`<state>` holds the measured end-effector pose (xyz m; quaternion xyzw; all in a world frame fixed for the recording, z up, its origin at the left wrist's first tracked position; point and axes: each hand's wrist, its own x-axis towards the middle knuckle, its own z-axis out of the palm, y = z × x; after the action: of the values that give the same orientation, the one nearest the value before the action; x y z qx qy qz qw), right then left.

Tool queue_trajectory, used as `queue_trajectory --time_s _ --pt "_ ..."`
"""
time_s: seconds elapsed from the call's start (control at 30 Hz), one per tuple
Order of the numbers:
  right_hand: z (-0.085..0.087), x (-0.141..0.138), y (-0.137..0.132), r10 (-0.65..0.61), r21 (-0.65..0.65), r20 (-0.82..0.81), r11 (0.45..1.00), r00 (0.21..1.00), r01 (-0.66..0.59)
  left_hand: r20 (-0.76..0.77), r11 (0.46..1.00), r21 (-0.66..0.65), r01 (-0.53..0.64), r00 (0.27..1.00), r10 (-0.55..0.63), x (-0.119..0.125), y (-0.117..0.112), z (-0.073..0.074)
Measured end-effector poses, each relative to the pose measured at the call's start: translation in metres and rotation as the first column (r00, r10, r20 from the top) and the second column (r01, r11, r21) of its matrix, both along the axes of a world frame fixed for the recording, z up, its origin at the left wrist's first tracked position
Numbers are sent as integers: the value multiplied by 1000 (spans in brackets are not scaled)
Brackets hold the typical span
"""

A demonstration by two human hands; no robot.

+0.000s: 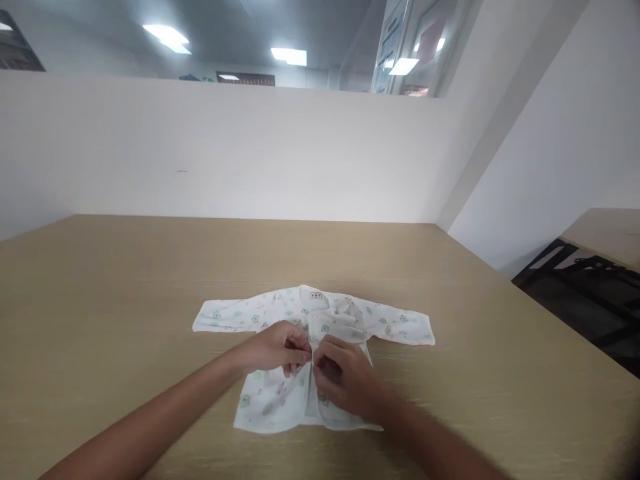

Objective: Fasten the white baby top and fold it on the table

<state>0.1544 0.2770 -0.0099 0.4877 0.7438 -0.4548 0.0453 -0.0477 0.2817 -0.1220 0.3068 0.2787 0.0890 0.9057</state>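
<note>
Pinching the shirt point(325, 321) beneath at its front, left hand point(281, 347) and right hand point(346, 375) nearly touch

There is room to pass over the table point(140, 267) at left and right. The wall point(250, 153) bars the far side; the left hand point(284, 348) and right hand point(346, 375) block the shirt point(327, 321)'s middle.

Shirt point(277, 397): white, scattered green and faint pinkish motifs. Surface point(150, 267): tan, fine pale streaks. Wall point(260, 153): white. Frame point(600, 265): black.
</note>
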Motion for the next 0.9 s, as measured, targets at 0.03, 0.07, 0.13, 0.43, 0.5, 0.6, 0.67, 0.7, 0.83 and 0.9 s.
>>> queue_trajectory --time_s 0.03,0.07,0.13,0.43,0.5,0.6,0.67,0.7,0.83,0.9 --pt "-1 -1 0 -16 -15 -7 1000 1000 16 13 999 -40 -10 1000 10 0 1 1" --pt "-1 -1 0 -39 -31 -12 999 999 39 20 997 -74 -24 999 25 -1 2 2" --pt "-2 -3 0 -112 -44 -9 993 994 112 29 992 -120 -46 998 50 -1 3 3" --pt "-12 -4 -5 -328 -42 28 943 944 329 65 980 -182 -86 993 100 5 3 -6" --pt "-11 -6 -3 -338 -43 43 940 940 339 61 979 -177 -98 992 110 5 2 -7" --pt "-12 -8 -2 -364 -32 83 929 928 367 49 976 -184 -118 990 129 5 1 -6" --pt "-15 -8 -2 -368 -3 108 929 923 371 41 973 -187 -135 989 145 5 0 -5" --pt "-17 -7 -2 -358 9 118 933 926 360 36 972 -185 -145 987 154 5 0 -5" --pt "-21 -3 -5 -297 41 109 955 949 294 29 967 -193 -167 984 176 7 -4 -7" --pt "-21 -1 -5 -297 35 93 955 950 295 23 962 -212 -172 983 181 9 -7 -10"
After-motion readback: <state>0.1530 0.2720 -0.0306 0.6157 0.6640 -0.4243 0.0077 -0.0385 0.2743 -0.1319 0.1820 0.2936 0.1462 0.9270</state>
